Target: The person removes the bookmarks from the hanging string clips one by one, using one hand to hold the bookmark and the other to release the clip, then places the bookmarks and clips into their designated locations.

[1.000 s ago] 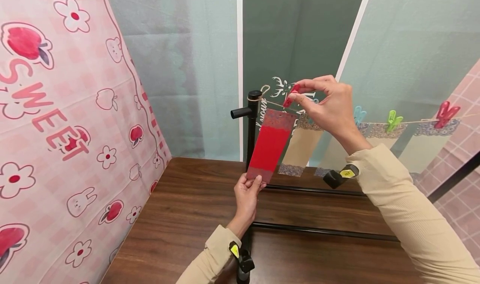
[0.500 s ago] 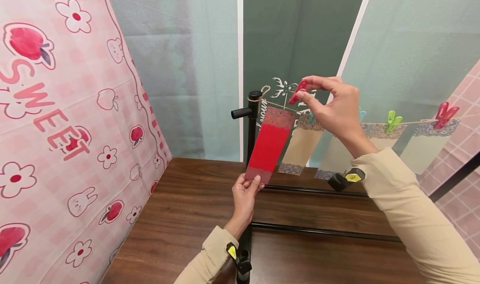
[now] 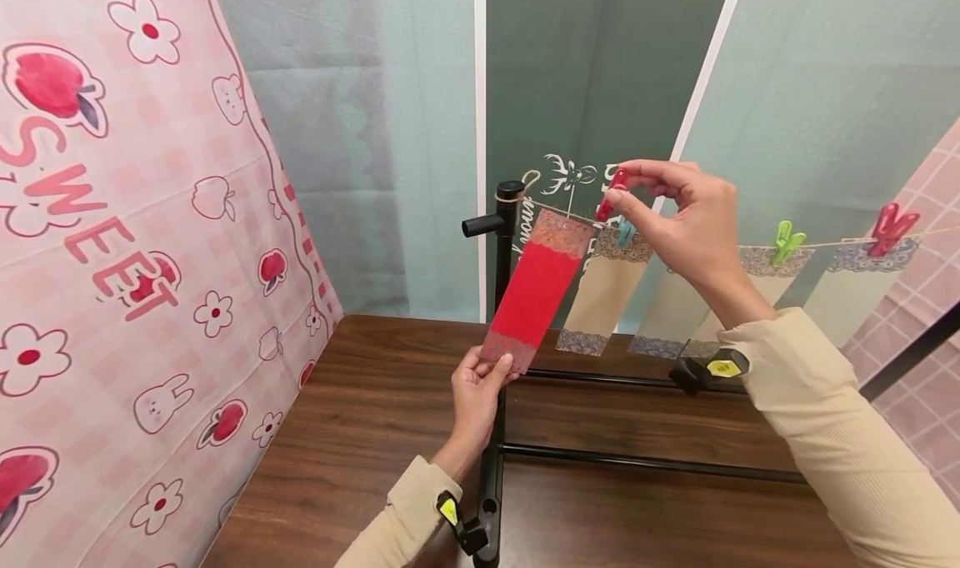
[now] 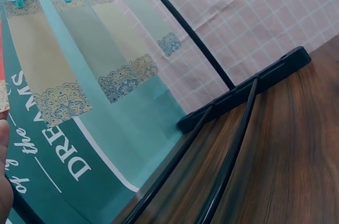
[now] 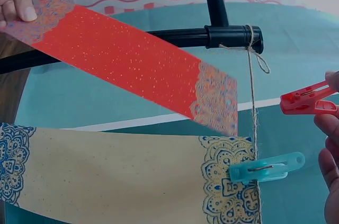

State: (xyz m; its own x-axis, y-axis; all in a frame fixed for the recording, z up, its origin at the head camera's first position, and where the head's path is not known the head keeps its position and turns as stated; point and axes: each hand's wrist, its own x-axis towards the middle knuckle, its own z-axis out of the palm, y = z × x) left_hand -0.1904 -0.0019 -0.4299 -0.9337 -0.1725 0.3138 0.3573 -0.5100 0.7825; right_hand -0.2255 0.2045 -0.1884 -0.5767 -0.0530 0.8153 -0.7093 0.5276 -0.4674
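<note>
My left hand (image 3: 477,397) pinches the bottom end of a red paper strip (image 3: 536,289) with patterned ends, thumb in front. The strip slants, its upper end close to the twine (image 5: 253,86) but a little apart from it in the right wrist view. My right hand (image 3: 686,226) pinches a red clothespin (image 5: 309,98) between thumb and fingers, above the twine and touching neither strip nor twine. Just right of the red strip, a beige strip (image 3: 603,293) hangs from a blue clothespin (image 5: 265,167). In the left wrist view, only a sliver of my left hand shows.
A black stand has a post (image 3: 504,276) at left, with the twine tied on top, and low crossbars (image 3: 645,462). Further strips hang rightward under a green clothespin (image 3: 786,241) and another red clothespin (image 3: 891,228). Below is a brown wooden table (image 3: 375,435); printed cloths stand behind.
My right hand has moved to the right with the red clothespin, away from the red strip's top. My left hand has shifted slightly left and down, swinging the strip's lower end along.
</note>
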